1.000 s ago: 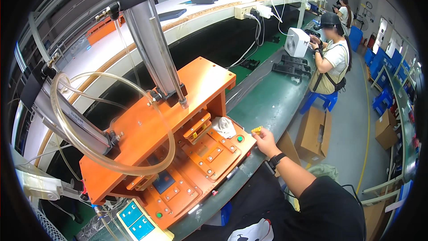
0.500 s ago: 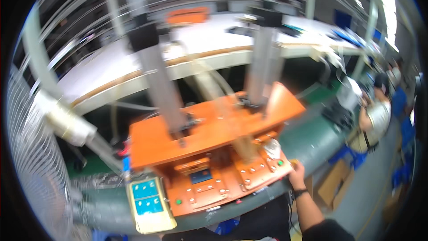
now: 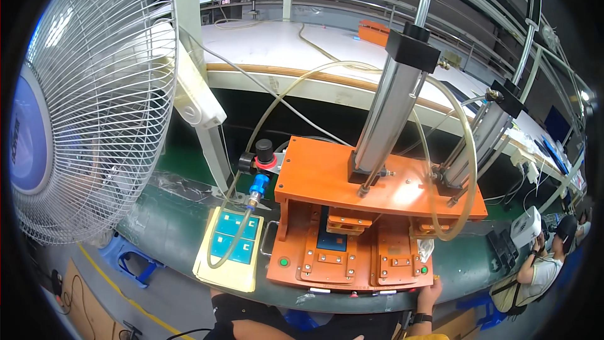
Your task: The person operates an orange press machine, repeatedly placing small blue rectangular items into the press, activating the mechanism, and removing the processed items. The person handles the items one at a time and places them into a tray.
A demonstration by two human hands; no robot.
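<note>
One hand, my right (image 3: 430, 288), has come to the orange press's (image 3: 352, 258) front right corner since a second ago; its grip I cannot tell, left hand unseen.

Dark green workbench (image 3: 163, 226), curved by lens, running left to right across lower frame. Directly on it: orange press fixture (image 3: 352, 239) at centre, base plate near front edge; yellow-framed control box (image 3: 229, 249) with teal panels just left of fixture, touching front edge; clear plastic sheet (image 3: 179, 182) at rear left beside white upright post (image 3: 214, 157); white boxy device (image 3: 525, 226) and black flat unit (image 3: 503, 249) at far right. Right hand (image 3: 430, 289) resting at front edge, beside fixture's right corner.
</note>
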